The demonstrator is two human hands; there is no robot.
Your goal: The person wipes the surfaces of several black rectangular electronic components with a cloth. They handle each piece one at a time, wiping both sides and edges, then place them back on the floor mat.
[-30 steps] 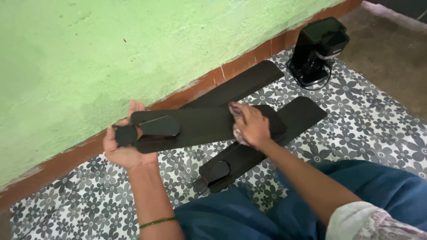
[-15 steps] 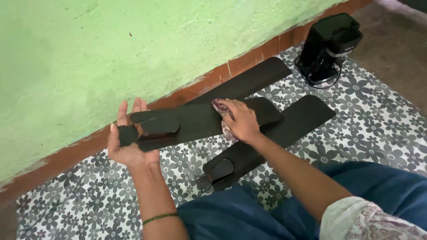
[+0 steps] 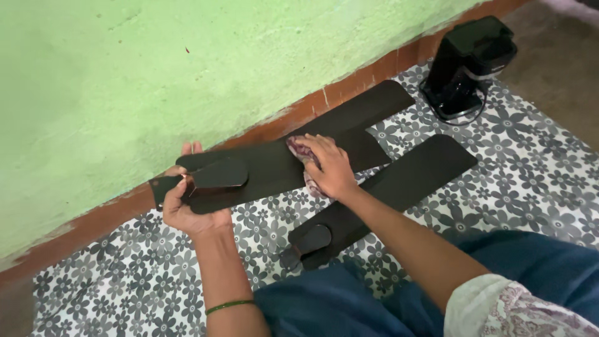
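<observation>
Gripping the bracket end of one black fan blade (image 3: pixel 274 168), the left hand (image 3: pixel 190 209) is curling its fingers around it, while the right hand (image 3: pixel 327 168) is pressing a patterned cloth (image 3: pixel 299 150) flat onto the blade's middle. Three blades are showing (one held, two lying on the flowered floor mat (image 3: pixel 518 181)). One black coffee maker (image 3: pixel 471 59) is sitting at two o'clock.
</observation>
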